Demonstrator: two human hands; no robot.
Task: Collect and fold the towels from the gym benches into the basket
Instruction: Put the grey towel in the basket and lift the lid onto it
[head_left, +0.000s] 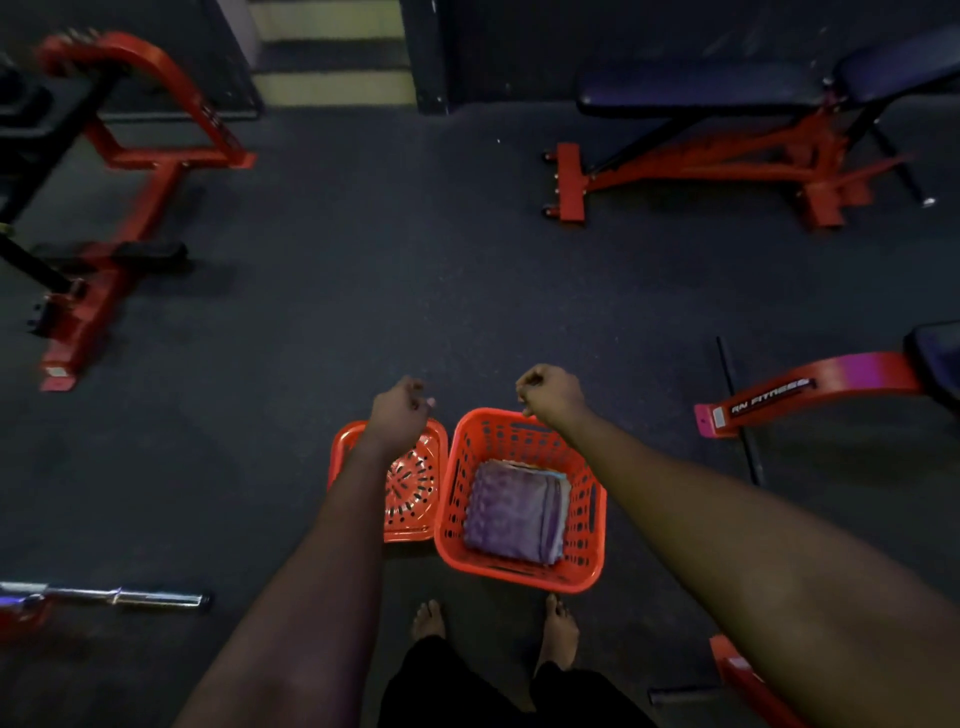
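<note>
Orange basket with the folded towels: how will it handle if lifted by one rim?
Probably light: the basket has perforated plastic walls and holds only a short stack of folded towels. The rim may flex under a one-sided grip. The stack lies loose, so it would likely slide toward the low side if tipped.

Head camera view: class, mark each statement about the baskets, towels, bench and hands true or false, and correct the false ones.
1. The right basket holds folded towels. True.
2. The left basket is full of towels. False: it is empty, and its perforated bottom shows.
3. A towel lies on the bench at upper right. False: no towel shows on its dark pad.
4. The person's feet are bare. True.
5. The left hand and right hand carry a towel between them. False: neither holds anything.
</note>
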